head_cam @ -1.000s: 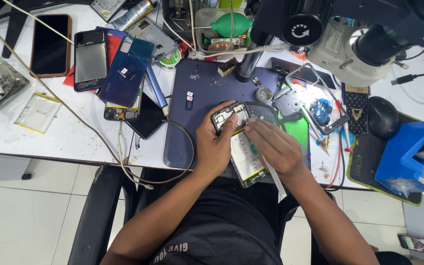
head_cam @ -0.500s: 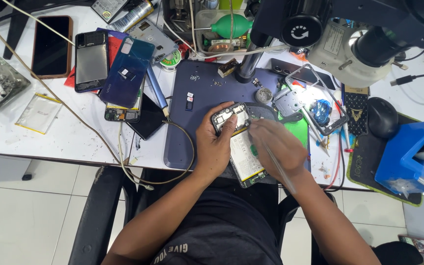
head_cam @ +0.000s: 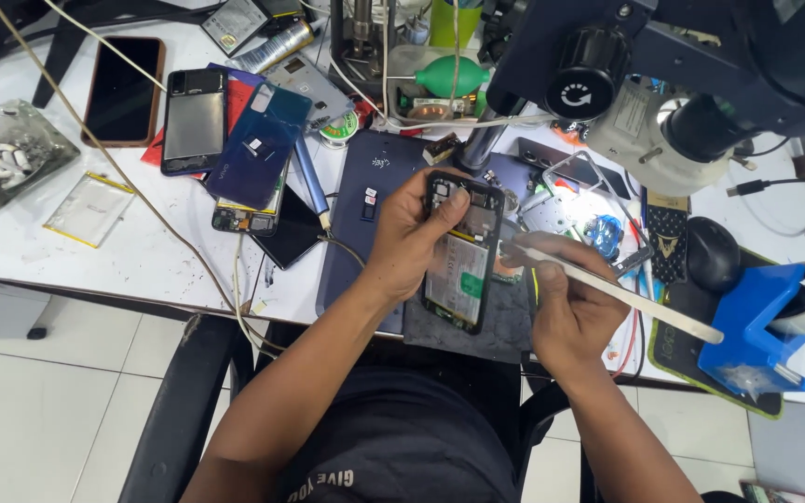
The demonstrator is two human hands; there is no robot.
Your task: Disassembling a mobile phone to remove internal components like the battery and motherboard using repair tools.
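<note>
Left hand [head_cam: 409, 244] fingers clamped on opened phone [head_cam: 461, 250] near desk [head_cam: 142, 256] front edge, right hand [head_cam: 572, 303] fingers pinching metal strip [head_cam: 626, 293] beside it

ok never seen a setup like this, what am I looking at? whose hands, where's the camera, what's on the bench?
There is no machine here, only a person at a white workbench. The single view comes from a camera on that person's head, looking down. The left hand holds an opened phone, its back off and insides showing. The right hand grips a thin flat metal strip pointing towards the phone. Other phones and a blue back cover lie to the left. A microscope stands at the upper right, and a blue tape holder sits by the right edge.
</note>
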